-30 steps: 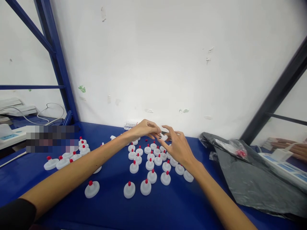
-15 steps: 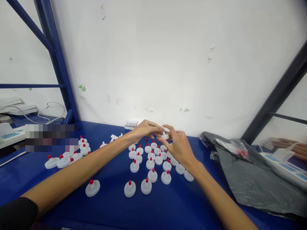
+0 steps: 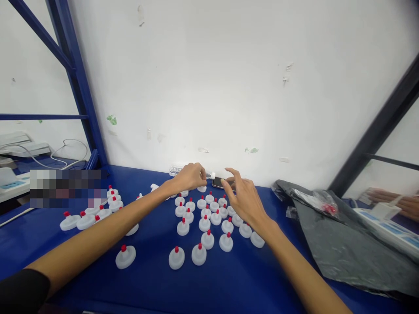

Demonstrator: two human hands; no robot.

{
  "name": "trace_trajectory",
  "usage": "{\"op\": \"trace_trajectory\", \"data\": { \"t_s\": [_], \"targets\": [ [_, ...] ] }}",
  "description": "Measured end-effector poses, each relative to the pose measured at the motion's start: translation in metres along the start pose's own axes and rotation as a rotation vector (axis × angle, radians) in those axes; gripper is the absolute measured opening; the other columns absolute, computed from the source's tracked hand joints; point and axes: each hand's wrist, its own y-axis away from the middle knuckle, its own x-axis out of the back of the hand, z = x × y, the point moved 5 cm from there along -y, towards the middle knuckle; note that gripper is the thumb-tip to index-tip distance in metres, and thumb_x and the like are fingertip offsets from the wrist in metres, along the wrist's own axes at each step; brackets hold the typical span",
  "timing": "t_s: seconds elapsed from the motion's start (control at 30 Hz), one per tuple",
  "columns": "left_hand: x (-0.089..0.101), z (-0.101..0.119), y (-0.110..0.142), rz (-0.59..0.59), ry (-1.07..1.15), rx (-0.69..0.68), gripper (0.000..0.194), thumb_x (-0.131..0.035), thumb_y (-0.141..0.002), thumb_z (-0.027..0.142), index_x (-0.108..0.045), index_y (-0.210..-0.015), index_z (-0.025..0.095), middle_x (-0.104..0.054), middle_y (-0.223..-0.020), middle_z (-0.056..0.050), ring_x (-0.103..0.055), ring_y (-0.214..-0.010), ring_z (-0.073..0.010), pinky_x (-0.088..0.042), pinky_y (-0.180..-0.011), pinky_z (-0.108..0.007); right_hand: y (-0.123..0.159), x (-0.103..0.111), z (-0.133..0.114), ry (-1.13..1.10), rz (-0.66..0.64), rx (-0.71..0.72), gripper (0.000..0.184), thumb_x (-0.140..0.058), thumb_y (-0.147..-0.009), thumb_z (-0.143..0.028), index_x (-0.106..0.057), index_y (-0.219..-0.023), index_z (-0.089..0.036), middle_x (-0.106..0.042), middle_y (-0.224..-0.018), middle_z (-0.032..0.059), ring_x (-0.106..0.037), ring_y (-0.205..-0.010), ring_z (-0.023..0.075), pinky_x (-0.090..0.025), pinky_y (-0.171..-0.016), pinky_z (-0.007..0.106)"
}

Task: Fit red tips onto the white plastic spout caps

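My left hand [image 3: 192,176] is at the back of the blue table, its fingertips pinched on top of a white nozzle cap [image 3: 202,189]. The fingers hide the cap's tip, and only its round base shows at table level. Further right, my right hand [image 3: 245,196] is held above the table with thumb and fingers apart and nothing between them. A dark phone [image 3: 218,182] lies behind its fingertips. Several white nozzle caps with red tips [image 3: 204,223] stand in loose rows below and between both hands.
A clear bottle [image 3: 176,170] lies against the wall behind my left hand. More red-tipped caps [image 3: 85,220] are grouped at left beside my forearm. A grey plastic bag [image 3: 353,244] and a power strip [image 3: 389,224] lie at right. Blue rack posts [image 3: 81,87] stand at left.
My left hand has moved left and slightly down with the white nozzle cap, away from my right hand. My right hand has let go of the cap, and the phone is now uncovered.
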Motion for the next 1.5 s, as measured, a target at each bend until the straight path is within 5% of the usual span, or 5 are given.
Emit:
{"op": "trace_trajectory", "data": {
  "t_s": [0.23, 0.57, 0.8, 1.23, 1.5],
  "targets": [
    [-0.024, -0.016, 0.004, -0.316, -0.052, 0.056, 0.015, -0.065, -0.063, 0.011, -0.073, -0.075, 0.015, -0.075, -0.064, -0.004, -0.069, -0.056, -0.0189, -0.048, -0.050, -0.023, -0.001, -0.002, 0.000, -0.011, -0.015, 0.018, 0.032, -0.046, -0.104, -0.032, -0.048, -0.136, -0.025, -0.077, -0.103, 0.0028, -0.072, -0.081, 0.0203, -0.044, -0.098, 0.043],
    [-0.032, -0.031, -0.009, -0.129, -0.292, -0.095, 0.041, -0.053, -0.077, 0.005, -0.076, -0.108, 0.016, -0.078, -0.103, -0.012, -0.072, -0.097, -0.0254, -0.052, -0.081, -0.029, -0.001, -0.001, -0.002, -0.009, -0.015, 0.040, 0.029, -0.045, -0.104, -0.031, -0.052, -0.131, -0.025, -0.078, -0.098, 0.0022, -0.073, -0.082, 0.0207, -0.046, -0.094, 0.040],
    [-0.045, -0.032, -0.006, -0.198, -0.406, -0.188, 0.025, -0.057, -0.075, 0.003, -0.076, -0.082, 0.018, -0.076, -0.081, -0.009, -0.071, -0.082, -0.0248, -0.049, -0.071, -0.029, 0.000, -0.003, -0.002, -0.008, -0.030, 0.048, 0.027, -0.045, -0.105, -0.031, -0.053, -0.130, -0.026, -0.077, -0.097, 0.0009, -0.072, -0.084, 0.0201, -0.046, -0.092, 0.037],
    [-0.026, -0.031, -0.008, -0.255, -0.413, -0.207, 0.034, -0.055, -0.076, 0.003, -0.075, -0.098, 0.020, -0.076, -0.083, -0.004, -0.070, -0.078, -0.0194, -0.046, -0.065, -0.024, -0.001, -0.002, -0.002, -0.004, -0.038, 0.053, 0.025, -0.045, -0.105, -0.029, -0.055, -0.128, -0.024, -0.078, -0.097, 0.0015, -0.072, -0.087, 0.0205, -0.045, -0.092, 0.037],
    [-0.031, -0.037, -0.006, -0.357, -0.459, -0.148, 0.025, -0.063, -0.069, 0.004, -0.076, -0.084, 0.019, -0.078, -0.079, -0.003, -0.071, -0.073, -0.0186, -0.043, -0.057, -0.023, 0.000, -0.002, -0.003, 0.009, -0.038, 0.052, 0.023, -0.045, -0.105, -0.029, -0.056, -0.125, -0.025, -0.079, -0.096, 0.0017, -0.072, -0.084, 0.0214, -0.043, -0.094, 0.040]
  ]
}}
